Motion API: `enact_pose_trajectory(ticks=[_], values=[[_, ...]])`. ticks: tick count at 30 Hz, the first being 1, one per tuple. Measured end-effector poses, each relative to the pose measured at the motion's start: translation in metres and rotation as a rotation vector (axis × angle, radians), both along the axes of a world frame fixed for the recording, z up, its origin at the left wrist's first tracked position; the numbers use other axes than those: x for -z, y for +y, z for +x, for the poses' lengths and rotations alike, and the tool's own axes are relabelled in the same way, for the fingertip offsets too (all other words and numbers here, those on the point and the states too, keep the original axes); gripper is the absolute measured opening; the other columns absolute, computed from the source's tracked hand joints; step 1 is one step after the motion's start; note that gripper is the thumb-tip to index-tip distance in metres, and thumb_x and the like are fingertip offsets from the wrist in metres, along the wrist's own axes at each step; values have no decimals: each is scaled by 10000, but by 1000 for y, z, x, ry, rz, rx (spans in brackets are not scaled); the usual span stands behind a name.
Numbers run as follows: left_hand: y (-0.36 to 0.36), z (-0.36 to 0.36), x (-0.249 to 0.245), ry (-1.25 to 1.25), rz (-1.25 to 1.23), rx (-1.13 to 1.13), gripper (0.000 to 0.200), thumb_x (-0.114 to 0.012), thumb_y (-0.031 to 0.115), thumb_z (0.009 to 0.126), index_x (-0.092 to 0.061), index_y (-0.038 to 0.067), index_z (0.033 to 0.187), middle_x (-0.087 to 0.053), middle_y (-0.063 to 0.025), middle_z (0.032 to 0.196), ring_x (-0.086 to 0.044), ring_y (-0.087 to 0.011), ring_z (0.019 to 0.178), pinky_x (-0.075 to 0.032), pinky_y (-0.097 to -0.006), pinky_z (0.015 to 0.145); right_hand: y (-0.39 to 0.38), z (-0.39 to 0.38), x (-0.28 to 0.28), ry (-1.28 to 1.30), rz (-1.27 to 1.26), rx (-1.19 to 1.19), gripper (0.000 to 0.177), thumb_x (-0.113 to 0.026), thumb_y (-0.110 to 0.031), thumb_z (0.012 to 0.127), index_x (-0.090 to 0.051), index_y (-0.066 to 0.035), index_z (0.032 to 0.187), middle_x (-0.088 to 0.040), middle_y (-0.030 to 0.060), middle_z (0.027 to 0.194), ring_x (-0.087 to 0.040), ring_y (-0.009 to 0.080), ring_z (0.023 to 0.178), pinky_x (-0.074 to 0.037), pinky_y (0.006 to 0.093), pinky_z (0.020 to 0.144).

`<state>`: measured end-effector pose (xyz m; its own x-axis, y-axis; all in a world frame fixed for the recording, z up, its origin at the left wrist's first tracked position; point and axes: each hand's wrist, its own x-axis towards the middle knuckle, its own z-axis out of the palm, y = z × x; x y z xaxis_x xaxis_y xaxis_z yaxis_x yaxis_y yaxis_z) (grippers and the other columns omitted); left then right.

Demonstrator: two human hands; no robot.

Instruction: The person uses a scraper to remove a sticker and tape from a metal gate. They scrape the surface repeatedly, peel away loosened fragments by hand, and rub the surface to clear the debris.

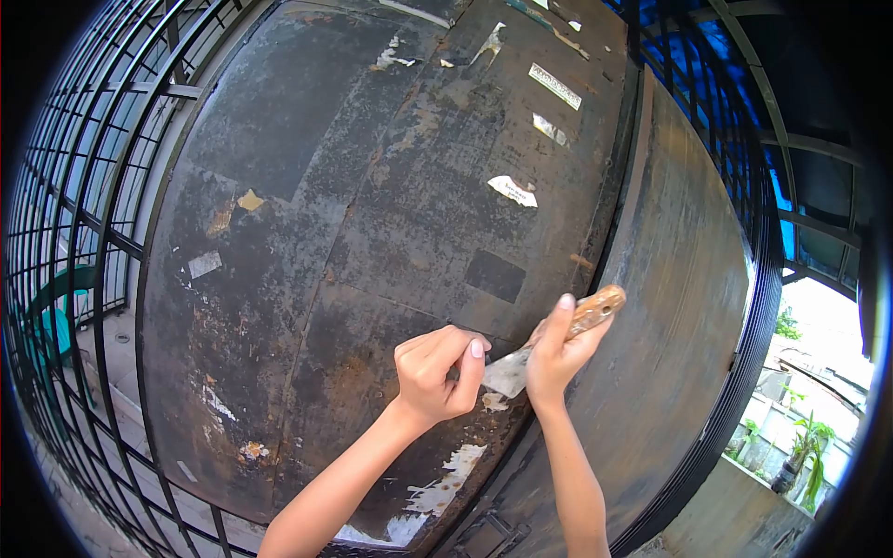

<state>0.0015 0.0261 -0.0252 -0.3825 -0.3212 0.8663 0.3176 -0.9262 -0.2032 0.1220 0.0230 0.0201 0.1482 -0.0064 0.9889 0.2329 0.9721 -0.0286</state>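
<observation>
A scraper (509, 373) with a worn wooden handle is in my right hand (556, 358), whose fingers wrap round it, the handle end pointing up to the right. Its metal blade points left, toward my left hand (437, 370). My left hand is curled, thumb up, close to the blade's edge; whether it pinches anything is hidden. Both hands are in front of a dark, scuffed metal panel (400, 242). Below them, torn white paper (448, 484) clings to the panel near its lower edge.
Paper scraps, including a white sticker (513, 191) and a printed label (555, 86), are stuck on the upper panel. A brownish metal panel (679, 232) adjoins on the right. Black bars (88, 214) stand at the left. A potted plant (802, 456) is outside at the lower right.
</observation>
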Motion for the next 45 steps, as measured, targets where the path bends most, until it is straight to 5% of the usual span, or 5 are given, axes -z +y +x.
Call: enact_pose_trajectory(ticks=[28, 35, 39, 42, 45], values=[[-3, -2, 2, 38, -38, -22, 154, -499, -8, 792, -598, -11, 673, -573, -77, 555, -528, -152, 426, -399, -253, 426, 1, 2, -10, 72, 10, -49, 430, -489, -115, 929, -246, 12, 1261, -447, 37, 748, -443, 48, 451, -383, 186, 394], [-3, -3, 1, 39, -37, -28, 158, -496, -10, 793, -599, -11, 673, -573, -76, 554, -526, -153, 420, -396, -252, 421, 13, 6, -10, 50, 116, 112, 456, -503, -116, 923, -238, 19, 1269, -449, 22, 756, -440, 52, 455, -376, 193, 395], [-6, -2, 3, 47, -57, -28, 160, -494, -10, 793, -600, -10, 673, -573, -74, 555, -528, -152, 422, -396, -251, 422, -1, 3, -14, 109, -69, -77, 445, -503, -118, 921, -259, 30, 1263, -446, 59, 873, -443, 37, 514, -383, 180, 428], [-3, -2, 3, 36, -44, -29, 161, -496, -6, 794, -601, -9, 672, -570, -72, 551, -527, -149, 421, -392, -250, 420, 16, 7, -7, -13, 111, 159, 433, -492, -133, 931, -248, 15, 1256, -460, 30, 749, -425, 39, 466, -366, 186, 395], [-5, -2, 2, 41, -45, -25, 161, -497, -2, 796, -600, -9, 672, -568, -72, 549, -526, -146, 423, -389, -249, 418, 14, 10, -6, 12, 53, 123, 432, -498, -134, 929, -260, 28, 1252, -461, 33, 754, -467, 68, 584, -417, 204, 519]])
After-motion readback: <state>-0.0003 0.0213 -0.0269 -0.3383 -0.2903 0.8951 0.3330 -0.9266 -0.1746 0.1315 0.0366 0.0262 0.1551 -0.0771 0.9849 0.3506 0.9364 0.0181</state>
